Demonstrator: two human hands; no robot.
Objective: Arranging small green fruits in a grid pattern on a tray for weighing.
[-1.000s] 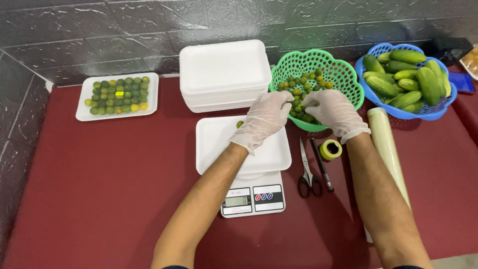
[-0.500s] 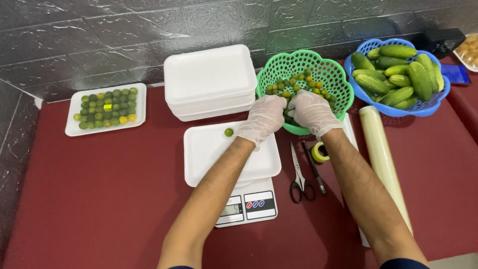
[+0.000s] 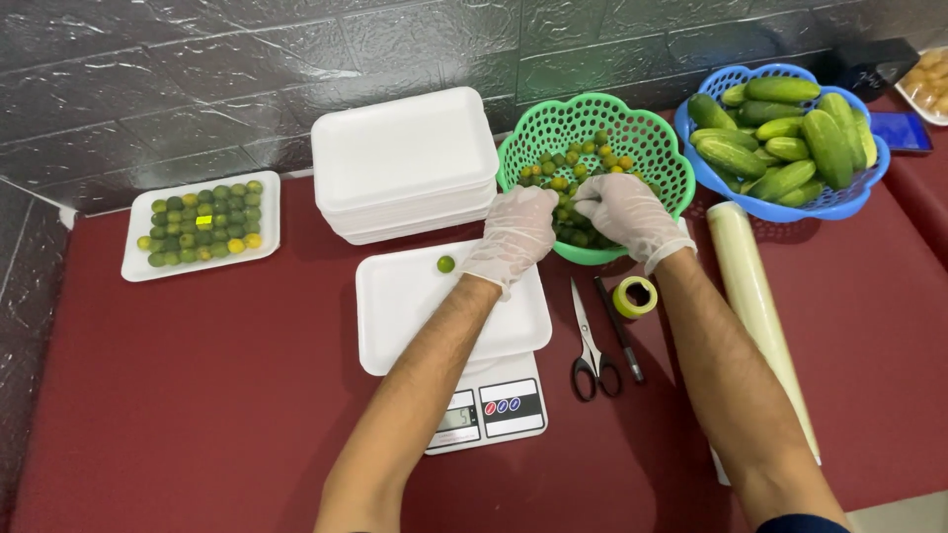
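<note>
Surface: dark red table against a grey tiled wall
Head view, left hand: gloved, fingers curled into the small limes, whether it pinches one I cannot tell
Right hand: gloved, cupped over the same limes
Limes: heaped in green basket, kept just behind the foam tray, within easy reach
Tray: sits on scale for weighing, holding one lime
Change: both hands have gone deeper into the basket than half a second ago

1. Bare red tabletop lies open left of the white digital scale
2. The stack of white foam trays touches the green plastic basket, blocking passage between them
3. Black-handled scissors, black pen and yellow tape roll crowd the strip beside the scale
</note>
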